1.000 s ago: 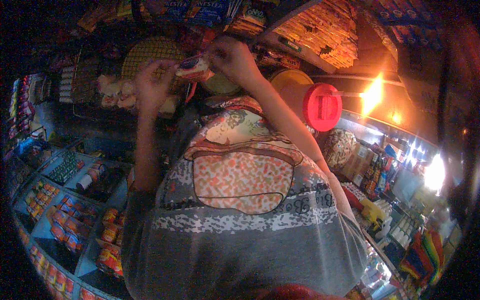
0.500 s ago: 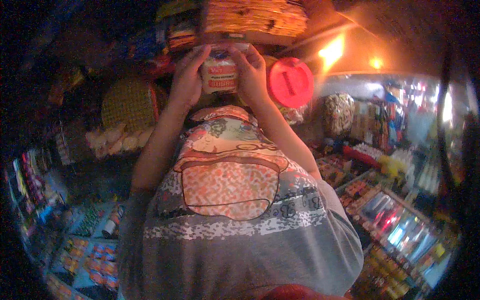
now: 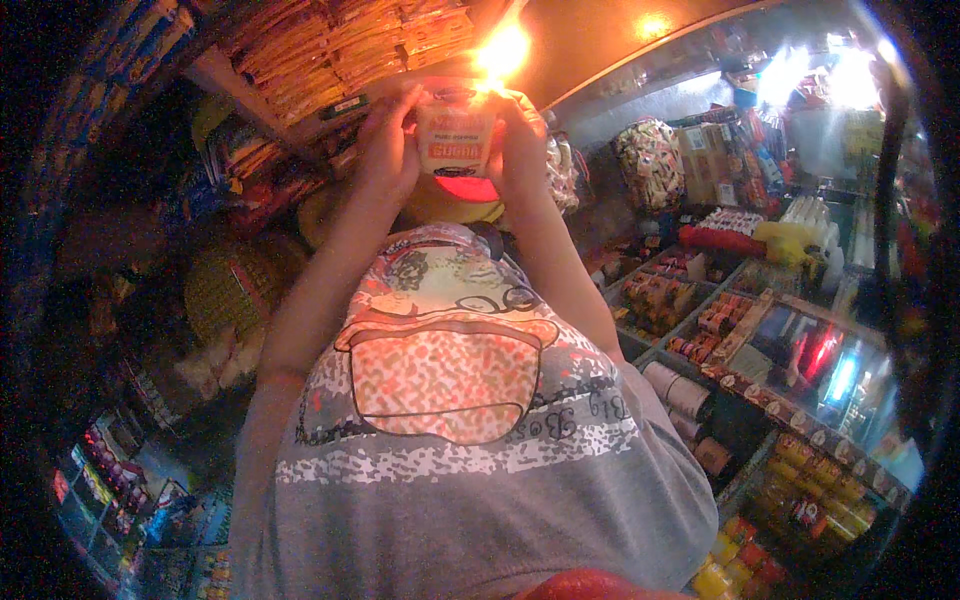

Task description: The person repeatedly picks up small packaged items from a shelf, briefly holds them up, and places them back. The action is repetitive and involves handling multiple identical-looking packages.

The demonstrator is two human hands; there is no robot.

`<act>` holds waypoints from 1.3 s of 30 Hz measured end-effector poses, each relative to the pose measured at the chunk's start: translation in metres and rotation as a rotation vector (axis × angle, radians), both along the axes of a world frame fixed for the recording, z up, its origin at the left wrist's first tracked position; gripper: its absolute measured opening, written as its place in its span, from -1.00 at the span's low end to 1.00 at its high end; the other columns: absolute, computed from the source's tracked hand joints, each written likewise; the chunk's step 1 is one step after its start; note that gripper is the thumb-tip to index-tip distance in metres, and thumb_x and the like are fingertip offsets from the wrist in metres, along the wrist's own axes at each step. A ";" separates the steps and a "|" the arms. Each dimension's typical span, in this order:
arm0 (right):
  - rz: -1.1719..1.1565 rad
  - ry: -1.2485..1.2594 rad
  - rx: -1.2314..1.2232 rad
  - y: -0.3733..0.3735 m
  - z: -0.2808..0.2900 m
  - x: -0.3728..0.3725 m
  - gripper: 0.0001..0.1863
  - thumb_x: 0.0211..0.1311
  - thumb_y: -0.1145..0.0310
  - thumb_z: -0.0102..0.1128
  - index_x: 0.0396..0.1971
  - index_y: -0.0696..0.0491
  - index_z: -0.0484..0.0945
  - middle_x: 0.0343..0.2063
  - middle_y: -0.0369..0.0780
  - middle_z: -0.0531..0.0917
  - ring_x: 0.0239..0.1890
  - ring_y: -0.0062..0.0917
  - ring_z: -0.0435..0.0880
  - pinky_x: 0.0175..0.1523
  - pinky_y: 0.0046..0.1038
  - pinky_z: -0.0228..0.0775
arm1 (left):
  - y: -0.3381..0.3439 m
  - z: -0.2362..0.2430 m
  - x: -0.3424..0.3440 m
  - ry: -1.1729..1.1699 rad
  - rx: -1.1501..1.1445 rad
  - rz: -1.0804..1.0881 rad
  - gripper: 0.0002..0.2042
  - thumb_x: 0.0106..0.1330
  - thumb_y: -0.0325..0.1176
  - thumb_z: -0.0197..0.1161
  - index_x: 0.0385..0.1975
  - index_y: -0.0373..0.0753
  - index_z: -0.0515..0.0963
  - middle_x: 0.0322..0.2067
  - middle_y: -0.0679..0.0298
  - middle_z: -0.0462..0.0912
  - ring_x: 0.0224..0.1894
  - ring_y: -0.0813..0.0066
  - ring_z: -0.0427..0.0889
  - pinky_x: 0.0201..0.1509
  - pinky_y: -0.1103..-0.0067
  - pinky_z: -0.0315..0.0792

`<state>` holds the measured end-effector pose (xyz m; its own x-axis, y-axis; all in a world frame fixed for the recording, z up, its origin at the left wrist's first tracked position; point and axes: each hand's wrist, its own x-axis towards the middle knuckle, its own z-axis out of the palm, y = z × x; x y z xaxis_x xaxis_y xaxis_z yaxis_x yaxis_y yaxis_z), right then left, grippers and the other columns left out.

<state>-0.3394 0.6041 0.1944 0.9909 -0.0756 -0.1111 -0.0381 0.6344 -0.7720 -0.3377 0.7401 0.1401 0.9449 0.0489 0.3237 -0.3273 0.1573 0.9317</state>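
A small clear packet (image 3: 452,140) with red and dark printing is held up in front of me at arm's length, printed face toward me. My left hand (image 3: 395,145) grips its left edge, thumb along the side. On the opposite edge my right hand (image 3: 515,140) holds it, fingers curled at the top. Behind the packet shows a red round lid (image 3: 462,190), mostly hidden, with a bright glare just above the hands. Below the hands is my grey printed shirt (image 3: 450,400).
Stacked orange packets (image 3: 330,50) fill a shelf at the upper left, near a yellow mesh basket (image 3: 225,290). At right are a patterned bundle (image 3: 648,165), cardboard boxes (image 3: 705,160), compartmented goods trays (image 3: 660,300), a glass-topped case (image 3: 810,360) and yellow containers (image 3: 800,500).
A second ago the packet was tilted in my right hand, with my left hand apart from it. Now both hands hold it squarely upright. The view has swung toward the lights on the right.
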 end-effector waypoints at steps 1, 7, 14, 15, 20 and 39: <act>-0.017 -0.012 0.005 -0.001 -0.002 0.004 -0.90 0.13 0.41 0.00 -0.41 0.12 0.40 -0.56 -0.29 0.49 -0.55 -0.64 0.45 -0.45 -0.59 0.37 | 0.000 0.001 0.003 -0.012 0.017 -0.003 -0.38 0.20 0.13 -0.12 -0.01 -0.36 0.27 -0.09 0.03 0.40 -0.04 0.22 0.39 0.08 0.38 0.23; 0.021 -0.026 0.013 -0.005 -0.002 0.026 -0.91 0.11 0.45 0.04 -0.39 0.13 0.41 -0.52 -0.27 0.50 -0.52 -0.59 0.48 -0.44 -0.56 0.39 | -0.008 -0.008 0.026 0.118 -0.192 0.100 -0.46 0.20 0.04 -0.06 -0.06 -0.36 0.31 -0.16 0.09 0.45 -0.14 0.25 0.47 -0.03 0.42 0.34; -0.015 0.013 -0.027 -0.003 0.003 0.029 -0.88 0.07 0.47 0.03 -0.38 0.15 0.43 -0.47 -0.27 0.51 -0.43 -0.59 0.50 -0.30 -0.57 0.41 | -0.013 -0.001 0.038 0.520 -0.876 -0.069 -0.79 0.14 -0.32 0.09 -0.25 -0.23 0.45 -0.31 0.26 0.54 -0.26 0.43 0.53 -0.19 0.48 0.46; -0.037 0.021 -0.062 -0.006 -0.003 0.036 -0.88 0.06 0.45 0.06 -0.39 0.15 0.46 -0.47 -0.26 0.53 -0.44 -0.57 0.52 -0.33 -0.55 0.42 | -0.015 0.001 0.038 0.559 -0.918 -0.043 -0.81 0.13 -0.34 0.10 -0.29 -0.24 0.46 -0.34 0.27 0.54 -0.27 0.45 0.53 -0.21 0.54 0.45; -0.077 0.013 -0.070 -0.012 -0.006 0.037 -0.87 0.05 0.40 0.10 -0.43 0.14 0.50 -0.50 -0.26 0.55 -0.45 -0.55 0.54 -0.36 -0.54 0.42 | -0.014 0.007 0.033 0.593 -0.897 -0.096 -0.82 0.15 -0.32 0.10 -0.30 -0.24 0.45 -0.33 0.29 0.52 -0.29 0.49 0.51 -0.23 0.60 0.45; -0.102 0.021 -0.034 -0.046 -0.016 0.034 -0.85 0.13 0.41 -0.01 -0.35 0.17 0.45 -0.37 -0.22 0.54 -0.30 -0.51 0.51 -0.17 -0.47 0.37 | -0.043 0.020 0.042 0.444 -0.938 -0.176 -0.83 0.09 -0.39 0.10 -0.30 -0.21 0.42 -0.40 0.33 0.50 -0.39 0.50 0.45 -0.24 0.54 0.40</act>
<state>-0.3049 0.5581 0.1782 0.9754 -0.1799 -0.1273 0.0090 0.6096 -0.7927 -0.2956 0.6973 0.1600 0.9876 -0.0482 -0.1497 0.1106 0.8898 0.4428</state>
